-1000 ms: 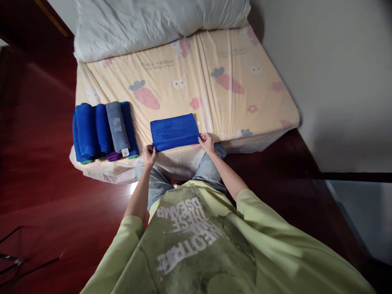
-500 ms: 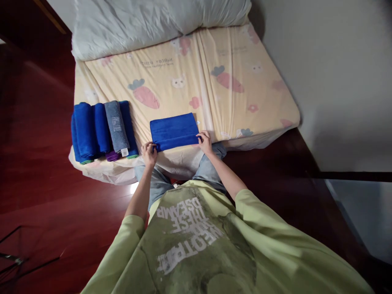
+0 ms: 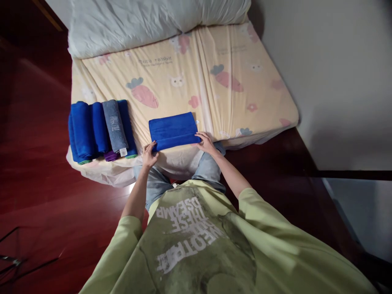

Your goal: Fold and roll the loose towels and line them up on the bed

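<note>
A blue towel [image 3: 174, 125] lies folded into a rectangle near the front edge of the bed, with a narrow strip folded over along its near side. My left hand [image 3: 149, 155] is at the near left corner, its fingers and thumb around the end of the folded strip. At the strip's right end, my right hand [image 3: 206, 143] holds the corner between fingers and thumb. To the left stand rolled towels: several blue ones [image 3: 83, 130] and a grey towel [image 3: 115, 126] with lettering and a white tag. A bit of purple cloth [image 3: 111, 156] shows beneath them.
The bed [image 3: 245, 104] has a yellow sheet printed with carrots and rabbits. A pale quilt [image 3: 147, 24] is heaped at its far side. The wall [image 3: 330, 81] rises on the right. Thin black metal legs [image 3: 18, 261] stand on the dark red floor at lower left.
The folded strip lies flatter and looks wider now. My fingers have loosened from a tight pinch and reach further over the strip's ends. The view has shifted slightly.
</note>
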The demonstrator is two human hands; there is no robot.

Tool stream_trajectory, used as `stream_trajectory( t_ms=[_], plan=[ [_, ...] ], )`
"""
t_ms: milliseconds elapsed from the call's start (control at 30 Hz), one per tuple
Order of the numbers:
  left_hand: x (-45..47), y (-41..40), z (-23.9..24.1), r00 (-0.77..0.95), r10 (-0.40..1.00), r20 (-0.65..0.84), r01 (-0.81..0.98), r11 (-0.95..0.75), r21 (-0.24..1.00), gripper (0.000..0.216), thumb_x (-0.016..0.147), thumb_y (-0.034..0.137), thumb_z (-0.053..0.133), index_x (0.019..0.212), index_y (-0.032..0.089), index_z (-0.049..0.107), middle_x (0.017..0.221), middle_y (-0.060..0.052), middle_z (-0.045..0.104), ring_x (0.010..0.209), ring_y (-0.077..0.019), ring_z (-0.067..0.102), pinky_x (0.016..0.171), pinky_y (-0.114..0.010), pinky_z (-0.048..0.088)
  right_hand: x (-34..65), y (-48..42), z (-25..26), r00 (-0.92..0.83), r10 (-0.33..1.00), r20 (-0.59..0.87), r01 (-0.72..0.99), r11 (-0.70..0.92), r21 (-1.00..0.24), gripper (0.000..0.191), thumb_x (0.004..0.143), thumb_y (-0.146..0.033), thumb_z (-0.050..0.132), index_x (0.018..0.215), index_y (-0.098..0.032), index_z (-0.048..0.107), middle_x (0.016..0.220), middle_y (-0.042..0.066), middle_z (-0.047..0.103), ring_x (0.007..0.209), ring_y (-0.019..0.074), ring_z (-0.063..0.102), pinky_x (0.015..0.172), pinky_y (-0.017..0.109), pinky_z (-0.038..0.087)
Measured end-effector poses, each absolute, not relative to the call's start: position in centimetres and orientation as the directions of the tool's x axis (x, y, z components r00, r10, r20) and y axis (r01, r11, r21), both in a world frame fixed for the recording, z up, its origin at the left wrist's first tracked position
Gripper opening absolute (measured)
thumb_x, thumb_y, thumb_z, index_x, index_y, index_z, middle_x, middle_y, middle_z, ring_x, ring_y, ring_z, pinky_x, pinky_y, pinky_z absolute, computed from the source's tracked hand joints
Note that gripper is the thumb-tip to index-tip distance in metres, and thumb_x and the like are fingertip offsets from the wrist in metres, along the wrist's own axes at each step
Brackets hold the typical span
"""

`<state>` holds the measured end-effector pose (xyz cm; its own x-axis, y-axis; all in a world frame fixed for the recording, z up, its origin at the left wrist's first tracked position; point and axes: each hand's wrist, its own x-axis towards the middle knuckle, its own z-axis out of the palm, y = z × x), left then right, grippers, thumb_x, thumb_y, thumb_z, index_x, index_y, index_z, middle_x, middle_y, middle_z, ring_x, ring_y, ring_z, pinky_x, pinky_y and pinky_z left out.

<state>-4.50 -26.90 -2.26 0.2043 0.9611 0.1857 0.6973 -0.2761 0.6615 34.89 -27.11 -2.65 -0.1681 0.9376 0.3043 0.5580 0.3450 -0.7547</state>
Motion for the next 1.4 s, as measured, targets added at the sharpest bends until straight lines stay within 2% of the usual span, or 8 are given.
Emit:
stream_trajectory(
  t_ms=[200, 467, 567, 667, 767, 900, 1200, 1400],
  plan=[
    [-4.1, -26.6, -1.8, 0.089, 0.988, 0.123, 0.647, -0.151, 0.748, 0.055, 0.078, 0.024, 0.062, 0.133, 0.020, 0.067, 0.139, -0.009, 0.067, 0.131, -0.0293, 0.053, 0.116, -0.046, 0.045, 34.7, -26.8, -2.4, -0.107, 0.963, 0.246, 0.538, 0.265, -0.801, 0.049, 0.077, -0.013, 0.058, 0.124, -0.022, 0.072, 0.138, 0.012, 0.066, 0.131, 0.0267, 0.060, 0.118, 0.047, 0.045],
    [-4.8, -26.3, -1.9, 0.056, 0.992, 0.112, 0.587, -0.124, 0.800, 0.036, 0.090, 0.028, 0.060, 0.123, 0.022, 0.071, 0.130, -0.011, 0.070, 0.128, -0.0260, 0.058, 0.109, -0.042, 0.049, 34.5, -26.4, -2.1, -0.025, 0.981, 0.195, 0.449, 0.185, -0.874, 0.037, 0.082, -0.017, 0.055, 0.112, -0.022, 0.076, 0.132, 0.011, 0.070, 0.126, 0.0255, 0.063, 0.113, 0.047, 0.048],
    [-4.9, -26.2, -2.3, 0.008, 0.995, 0.101, 0.587, -0.087, 0.805, 0.032, 0.093, 0.034, 0.058, 0.119, 0.021, 0.072, 0.121, -0.012, 0.071, 0.119, -0.0252, 0.062, 0.104, -0.039, 0.052, 34.5, -26.5, -1.9, -0.002, 0.980, 0.199, 0.417, 0.182, -0.891, 0.030, 0.084, -0.024, 0.056, 0.108, -0.021, 0.076, 0.122, 0.012, 0.073, 0.119, 0.0261, 0.065, 0.112, 0.047, 0.048],
    [-4.9, -26.0, -2.7, -0.076, 0.995, 0.058, 0.601, -0.001, 0.799, 0.030, 0.094, 0.039, 0.058, 0.112, 0.019, 0.071, 0.110, -0.012, 0.070, 0.103, -0.0232, 0.065, 0.095, -0.035, 0.054, 34.6, -26.5, -1.9, 0.065, 0.990, 0.124, 0.404, 0.087, -0.910, 0.026, 0.089, -0.040, 0.058, 0.098, -0.020, 0.072, 0.100, 0.010, 0.074, 0.097, 0.0247, 0.066, 0.095, 0.042, 0.054],
    [-4.8, -25.8, -3.0, -0.129, 0.990, 0.050, 0.596, 0.037, 0.802, 0.030, 0.095, 0.043, 0.056, 0.104, 0.018, 0.069, 0.098, -0.010, 0.068, 0.093, -0.0217, 0.064, 0.088, -0.033, 0.054, 34.6, -26.5, -2.2, 0.140, 0.989, 0.053, 0.409, -0.009, -0.912, 0.038, 0.090, -0.058, 0.056, 0.079, -0.022, 0.060, 0.073, 0.002, 0.061, 0.072, 0.0193, 0.056, 0.074, 0.034, 0.053],
    [-4.7, -25.7, -3.1, -0.130, 0.989, 0.064, 0.601, 0.027, 0.799, 0.031, 0.098, 0.047, 0.051, 0.094, 0.020, 0.065, 0.091, -0.008, 0.065, 0.091, -0.0219, 0.063, 0.087, -0.034, 0.053, 34.4, -26.3, -2.4, 0.173, 0.983, 0.069, 0.435, -0.014, -0.901, 0.052, 0.090, -0.073, 0.050, 0.071, -0.025, 0.046, 0.066, -0.001, 0.048, 0.067, 0.0174, 0.048, 0.069, 0.032, 0.049],
    [-4.4, -25.4, -3.0, -0.130, 0.991, 0.041, 0.623, 0.049, 0.781, 0.031, 0.097, 0.047, 0.050, 0.085, 0.021, 0.061, 0.080, -0.005, 0.063, 0.079, -0.0205, 0.060, 0.081, -0.033, 0.052, 34.0, -26.0, -2.3, 0.169, 0.982, 0.081, 0.447, -0.003, -0.894, 0.059, 0.088, -0.082, 0.044, 0.074, -0.025, 0.047, 0.067, 0.001, 0.052, 0.067, 0.0191, 0.050, 0.068, 0.034, 0.047],
    [-4.0, -25.7, -2.5, -0.162, 0.984, 0.075, 0.649, 0.049, 0.759, 0.031, 0.095, 0.048, 0.052, 0.089, 0.021, 0.064, 0.080, -0.005, 0.064, 0.077, -0.0207, 0.061, 0.078, -0.032, 0.051, 33.7, -25.7, -2.0, 0.187, 0.980, 0.062, 0.449, -0.030, -0.893, 0.058, 0.087, -0.080, 0.048, 0.071, -0.024, 0.050, 0.066, 0.002, 0.056, 0.067, 0.0190, 0.053, 0.067, 0.033, 0.047]
  ],
)
